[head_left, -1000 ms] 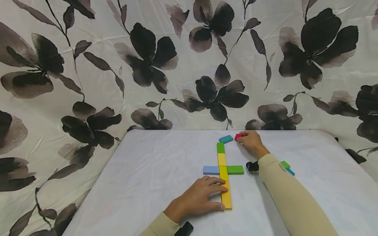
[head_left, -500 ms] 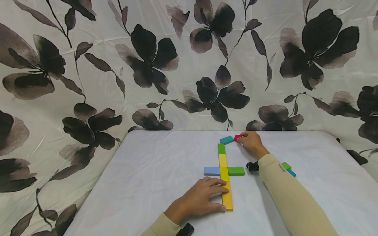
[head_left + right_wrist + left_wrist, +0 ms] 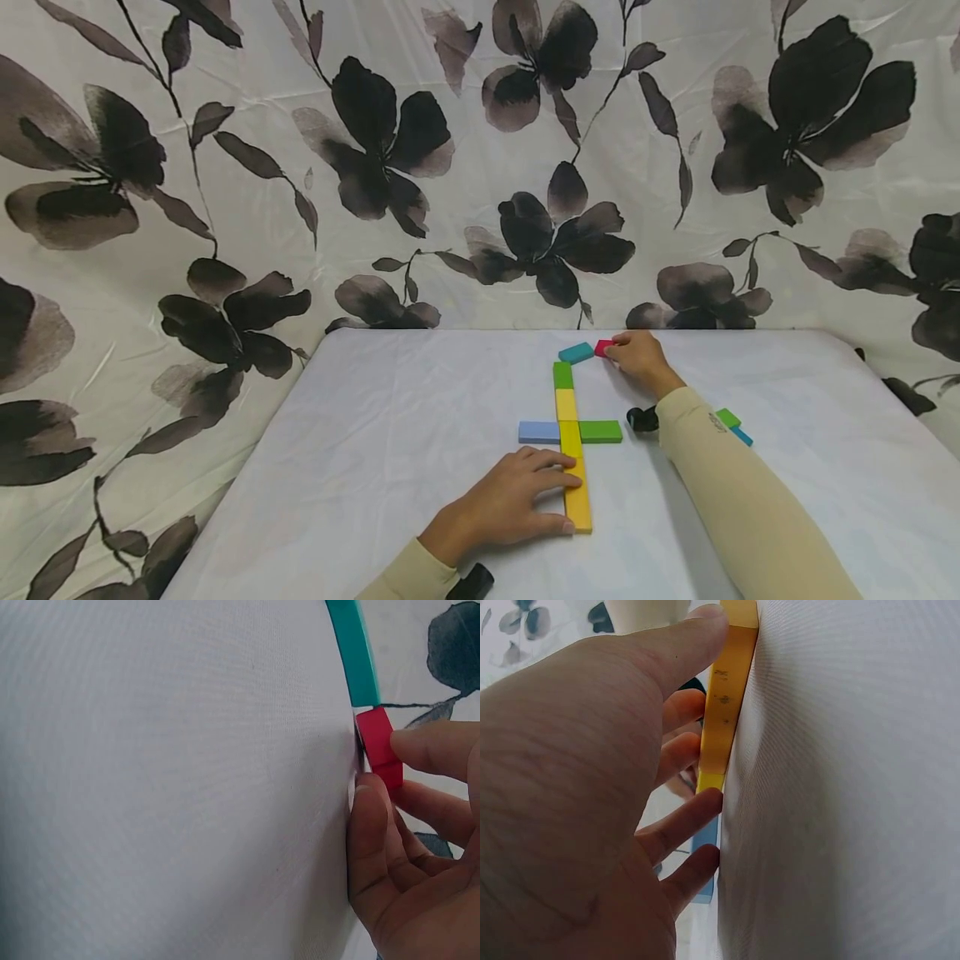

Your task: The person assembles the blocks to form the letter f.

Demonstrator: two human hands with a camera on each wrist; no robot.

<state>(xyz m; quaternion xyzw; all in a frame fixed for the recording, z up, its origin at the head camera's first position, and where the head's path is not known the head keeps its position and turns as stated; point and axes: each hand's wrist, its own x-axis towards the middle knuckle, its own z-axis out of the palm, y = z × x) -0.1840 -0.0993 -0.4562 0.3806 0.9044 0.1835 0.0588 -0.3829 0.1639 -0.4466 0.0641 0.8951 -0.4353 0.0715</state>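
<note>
Toy blocks lie flat in a cross-like figure on the white-covered table. Its upright is a green block [image 3: 562, 375], a yellow block [image 3: 567, 405] and more yellow blocks below, ending in the near yellow block [image 3: 577, 504]. A light blue block [image 3: 538, 432] and a green block [image 3: 600, 431] form the side arms. My left hand [image 3: 517, 496] rests its spread fingertips and thumb along the lower yellow blocks. At the far end, my right hand [image 3: 641, 362] pinches a small red block [image 3: 381, 739] at the right end of a teal block [image 3: 355, 656].
Another green block [image 3: 727, 417] and a blue block [image 3: 742, 436] lie to the right, partly hidden by the right sleeve. Each wrist carries a black camera. Behind the table's far edge hangs a floral cloth [image 3: 465, 167].
The red block has shifted slightly left in my right hand, narrowing the gap to the teal block. My left hand has stayed in place on the yellow blocks.
</note>
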